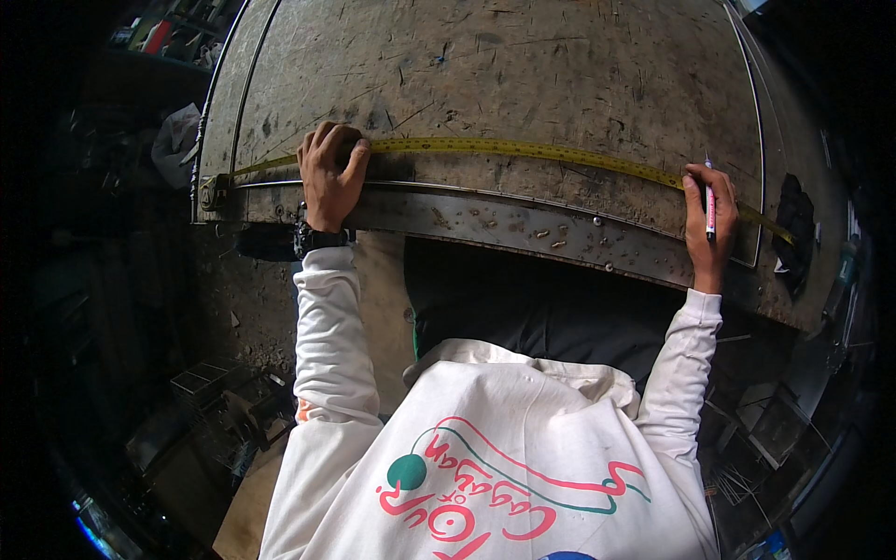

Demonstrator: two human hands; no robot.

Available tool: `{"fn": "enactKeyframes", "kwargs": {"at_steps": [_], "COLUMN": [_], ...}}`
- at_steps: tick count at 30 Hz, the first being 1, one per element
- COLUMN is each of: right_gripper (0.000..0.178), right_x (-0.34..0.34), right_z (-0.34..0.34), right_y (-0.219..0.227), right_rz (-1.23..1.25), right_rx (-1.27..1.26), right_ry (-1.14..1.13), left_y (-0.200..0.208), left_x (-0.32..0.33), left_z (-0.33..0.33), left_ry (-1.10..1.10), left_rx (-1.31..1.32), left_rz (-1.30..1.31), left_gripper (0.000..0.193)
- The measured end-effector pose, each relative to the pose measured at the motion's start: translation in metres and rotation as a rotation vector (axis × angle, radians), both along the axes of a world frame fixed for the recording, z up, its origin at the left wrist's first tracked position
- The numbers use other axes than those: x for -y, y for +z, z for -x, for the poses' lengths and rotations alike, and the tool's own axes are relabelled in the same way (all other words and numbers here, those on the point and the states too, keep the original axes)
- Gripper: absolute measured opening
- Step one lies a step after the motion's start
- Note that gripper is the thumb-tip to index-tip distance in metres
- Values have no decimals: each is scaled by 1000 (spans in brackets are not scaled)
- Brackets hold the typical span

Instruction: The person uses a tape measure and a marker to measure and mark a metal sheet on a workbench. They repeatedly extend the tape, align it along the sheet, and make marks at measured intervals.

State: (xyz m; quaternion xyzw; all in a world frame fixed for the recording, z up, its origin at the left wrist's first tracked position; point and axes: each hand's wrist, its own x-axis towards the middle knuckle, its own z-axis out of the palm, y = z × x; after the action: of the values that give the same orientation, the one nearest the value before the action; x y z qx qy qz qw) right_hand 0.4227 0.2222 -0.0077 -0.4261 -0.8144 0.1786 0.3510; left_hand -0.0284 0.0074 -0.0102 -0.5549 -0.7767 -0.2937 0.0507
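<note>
A yellow tape measure (485, 147) stretches across the worn bench top, with its case (217, 192) at the left end by the bench edge. My left hand (332, 175) is closed, its fingers curled on the blade not far from the case. Toward the right end, my right hand (711, 213) has its fingers closed round a white marker (710, 198) and rests on the blade, which runs on past it. Thin metal rods lie along the bench: one rod (448, 189) parallel to the tape near the front edge, another rod (758, 121) at the right.
The bench (523, 75) has a rusty steel front edge (523, 229). A dark crumpled cloth (793, 233) lies at its right end. On the left hangs a pale plastic bag (177, 145). Metal wire frames (201, 378) stand on the floor at lower left.
</note>
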Motion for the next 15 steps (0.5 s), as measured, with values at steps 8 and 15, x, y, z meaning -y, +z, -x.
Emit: {"fn": "enactKeyframes", "kwargs": {"at_steps": [8,15], "right_gripper": [12,12], "right_x": [1,-2], "right_z": [0,1], "right_y": [2,-2], "right_rz": [2,-1], "right_rx": [-8,-32], "right_ry": [0,22], "left_y": [-2,0], "left_x": [0,1], "left_z": [2,4], "left_ry": [-6,8], "left_rx": [-9,-15], "left_rz": [-3,15], "left_gripper": [26,26]}}
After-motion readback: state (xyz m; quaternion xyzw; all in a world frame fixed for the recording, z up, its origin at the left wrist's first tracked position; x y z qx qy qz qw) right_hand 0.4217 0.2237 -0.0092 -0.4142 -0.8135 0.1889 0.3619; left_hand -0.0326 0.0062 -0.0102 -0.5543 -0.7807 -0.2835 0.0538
